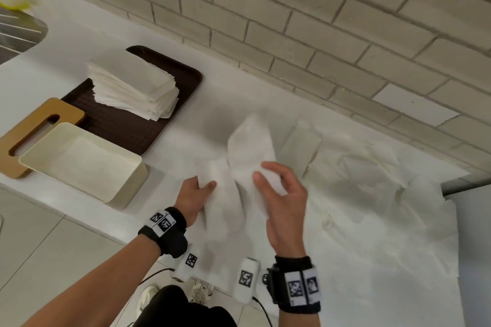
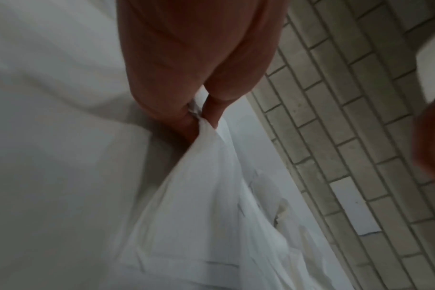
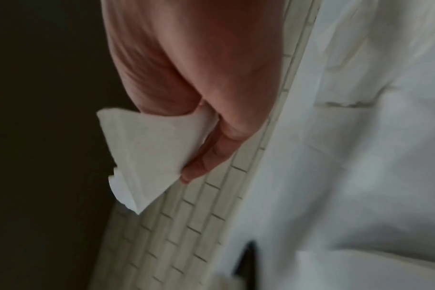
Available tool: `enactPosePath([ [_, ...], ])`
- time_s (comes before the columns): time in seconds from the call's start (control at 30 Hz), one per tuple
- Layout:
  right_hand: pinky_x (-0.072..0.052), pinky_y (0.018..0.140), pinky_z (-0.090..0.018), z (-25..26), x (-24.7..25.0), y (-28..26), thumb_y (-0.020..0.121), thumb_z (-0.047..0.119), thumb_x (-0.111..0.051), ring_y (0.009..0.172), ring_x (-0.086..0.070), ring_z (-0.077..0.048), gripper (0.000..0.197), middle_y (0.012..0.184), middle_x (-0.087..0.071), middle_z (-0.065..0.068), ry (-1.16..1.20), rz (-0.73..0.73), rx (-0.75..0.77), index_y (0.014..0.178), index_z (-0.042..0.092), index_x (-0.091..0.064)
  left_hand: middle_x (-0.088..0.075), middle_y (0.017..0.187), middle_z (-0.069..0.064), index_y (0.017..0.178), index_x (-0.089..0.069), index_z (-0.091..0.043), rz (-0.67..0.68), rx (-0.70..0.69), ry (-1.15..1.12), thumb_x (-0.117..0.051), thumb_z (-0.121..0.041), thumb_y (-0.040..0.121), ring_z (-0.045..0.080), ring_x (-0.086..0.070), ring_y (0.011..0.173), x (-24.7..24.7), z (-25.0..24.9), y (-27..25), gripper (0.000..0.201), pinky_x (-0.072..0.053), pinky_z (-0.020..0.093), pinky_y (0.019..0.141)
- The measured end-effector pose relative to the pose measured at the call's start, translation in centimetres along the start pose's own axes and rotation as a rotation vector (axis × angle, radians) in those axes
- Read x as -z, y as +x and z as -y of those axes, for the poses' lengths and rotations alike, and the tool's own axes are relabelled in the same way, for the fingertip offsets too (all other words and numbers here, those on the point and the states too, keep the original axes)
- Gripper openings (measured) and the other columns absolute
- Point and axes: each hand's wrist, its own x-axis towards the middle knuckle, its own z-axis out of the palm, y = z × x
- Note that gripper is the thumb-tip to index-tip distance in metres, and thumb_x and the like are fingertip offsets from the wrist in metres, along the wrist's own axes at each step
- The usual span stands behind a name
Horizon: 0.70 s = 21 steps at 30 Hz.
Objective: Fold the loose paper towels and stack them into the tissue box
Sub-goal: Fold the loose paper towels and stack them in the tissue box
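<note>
I hold one white paper towel above the counter between both hands. My left hand pinches its left edge; the left wrist view shows the towel hanging from my fingertips. My right hand pinches the right part, a folded corner of the towel sticking out between thumb and fingers. The cream tissue box stands open at the left, its tan lid leaning behind it. A stack of folded towels lies on a dark brown tray.
Several loose, crumpled paper towels cover the white counter to the right. A grey brick wall runs along the back. A metal sink is at the far left. The counter's front edge lies just below my wrists.
</note>
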Motion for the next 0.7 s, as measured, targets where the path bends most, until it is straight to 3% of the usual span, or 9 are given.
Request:
enactPosePath([
  [0.13,-0.054,0.098,-0.019,-8.2,-1.1,-1.2,0.085,0.023,-0.092,0.113,-0.066,0.006,0.026,0.117,-0.076,0.019,-0.379,0.069,-0.256,0.104,0.036,-0.080,-0.081,0.111,0.016,0.116,-0.076,-0.006,0.034,0.028,0.020,-0.059,-0.024,0.111,0.041,-0.077,0.107,0.8,0.6,-0.3,0.026,-0.060,0.062,0.098],
  [0.23,-0.048,0.098,-0.012,-11.4,-2.0,-2.0,0.085,0.030,-0.090,0.110,-0.054,0.019,0.031,0.117,-0.066,0.025,-0.504,0.075,-0.339,0.107,0.042,-0.073,-0.080,0.116,0.014,0.122,-0.075,-0.011,0.059,0.041,-0.043,-0.044,-0.039,0.115,0.038,-0.076,0.113,0.9,0.3,-0.5,0.042,-0.058,0.059,0.103],
  [0.33,-0.050,0.102,-0.022,-12.6,-3.1,-2.7,0.086,0.034,-0.090,0.115,-0.058,0.009,0.032,0.119,-0.065,0.023,-0.502,0.042,-0.334,0.110,0.040,-0.070,-0.080,0.121,0.005,0.130,-0.073,-0.020,0.063,0.079,-0.128,-0.034,-0.061,0.112,0.025,-0.076,0.115,0.9,-0.2,-0.8,0.059,-0.056,0.048,0.106],
  [0.4,-0.049,0.102,-0.022,-12.8,-3.2,-2.6,0.089,0.040,-0.086,0.120,-0.058,0.002,0.031,0.122,-0.065,0.020,-0.523,0.083,-0.327,0.114,0.039,-0.069,-0.081,0.120,0.000,0.129,-0.073,-0.023,0.069,0.065,-0.103,-0.043,-0.068,0.107,0.021,-0.077,0.113,0.5,-0.3,-1.2,0.058,-0.056,0.043,0.102],
  [0.47,-0.046,0.097,-0.021,-12.2,-2.7,-1.5,0.097,0.045,-0.077,0.119,-0.060,-0.003,0.027,0.124,-0.065,0.014,-0.646,0.172,-0.252,0.120,0.035,-0.067,-0.080,0.120,-0.002,0.128,-0.071,-0.025,0.020,-0.022,0.041,-0.065,-0.060,0.097,0.020,-0.076,0.112,0.5,0.2,-1.1,0.048,-0.058,0.048,0.103],
  [0.57,-0.052,0.089,-0.035,-10.6,0.4,2.5,0.107,0.034,-0.061,0.107,-0.067,-0.021,0.015,0.121,-0.064,-0.001,-0.887,0.076,-0.040,0.120,0.027,-0.064,-0.077,0.122,-0.003,0.129,-0.069,-0.023,-0.029,-0.096,0.231,-0.070,-0.037,0.100,0.023,-0.073,0.113,0.9,1.0,-0.8,0.033,-0.058,0.055,0.104],
  [0.63,-0.053,0.096,-0.044,-10.1,3.9,6.0,0.104,0.034,-0.064,0.120,-0.063,-0.031,0.032,0.134,-0.059,-0.006,-1.129,0.128,-0.013,0.133,0.025,-0.059,-0.076,0.122,-0.005,0.130,-0.068,-0.022,-0.023,-0.098,0.278,-0.066,-0.032,0.105,0.022,-0.072,0.113,0.9,1.0,-0.9,0.027,-0.058,0.053,0.104],
  [0.7,-0.046,0.109,-0.050,-9.8,6.9,9.0,0.095,0.048,-0.074,0.136,-0.050,-0.035,0.063,0.147,-0.054,-0.005,-1.387,0.321,-0.095,0.150,0.029,-0.050,-0.075,0.121,-0.006,0.131,-0.067,-0.023,0.000,-0.113,0.310,-0.067,-0.030,0.105,0.020,-0.071,0.113,1.0,0.6,-1.2,0.028,-0.058,0.049,0.103],
])
